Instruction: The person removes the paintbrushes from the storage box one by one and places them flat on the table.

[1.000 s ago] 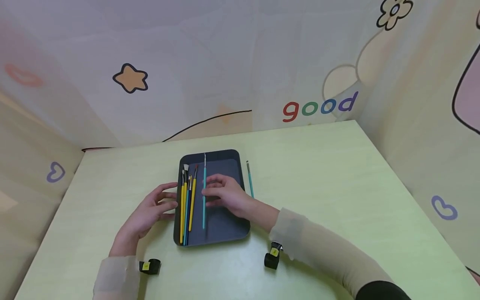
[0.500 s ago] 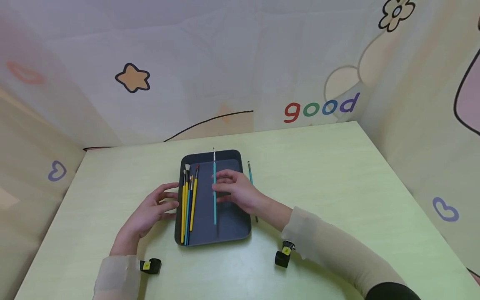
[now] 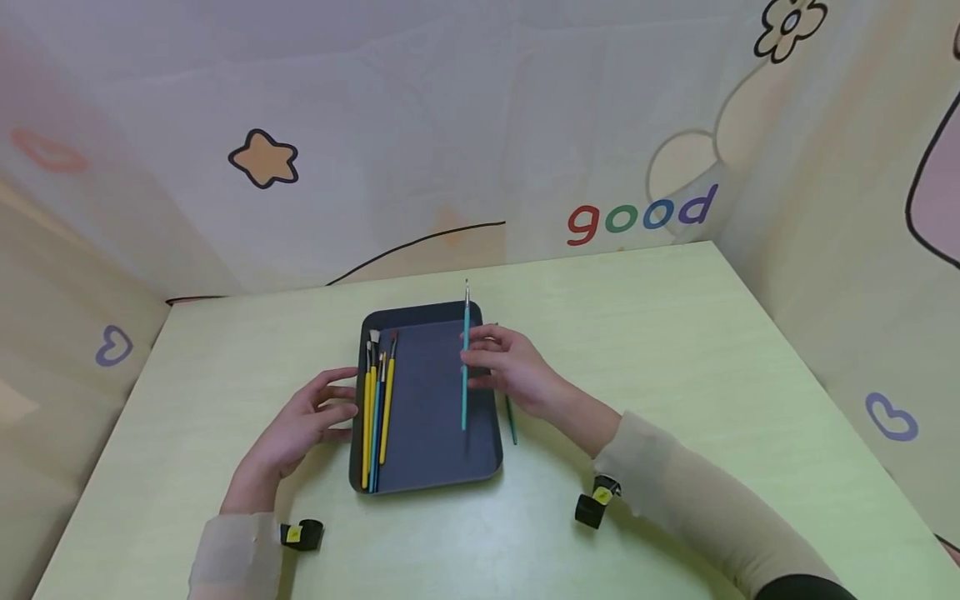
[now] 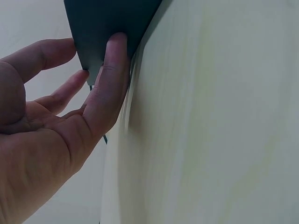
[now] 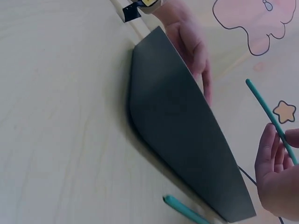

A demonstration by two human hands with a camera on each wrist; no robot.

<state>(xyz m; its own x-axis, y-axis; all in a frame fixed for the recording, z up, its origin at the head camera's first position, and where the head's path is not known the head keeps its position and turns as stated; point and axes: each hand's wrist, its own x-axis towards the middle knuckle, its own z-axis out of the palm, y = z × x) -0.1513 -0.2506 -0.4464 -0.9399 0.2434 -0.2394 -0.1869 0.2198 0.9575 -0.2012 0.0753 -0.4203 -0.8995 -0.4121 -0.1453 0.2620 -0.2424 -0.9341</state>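
Paintbrush (image 3: 464, 404) is pinched between the right fingers (image 5: 266, 142).

A pale tabletop (image 3: 675, 350) stands boxed in on three sides by cartoon-printed hangings (image 3: 420, 142), with a star (image 3: 263, 158), a flower (image 3: 791, 22), hearts (image 3: 114, 345) and the multicolored word "good" (image 3: 642, 215), in a booth-like filming setup with wrist-worn cameras (image 3: 302, 535); the wider room's type cannot be told.

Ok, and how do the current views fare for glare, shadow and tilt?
Head view: bright, soft sheen on the table in front of the tray, faint shadow beside the left hand; left wrist view: dimmer, tilted, the tray dark and nearly featureless; right wrist view: also tilted, shadow along the tray's lower edge.
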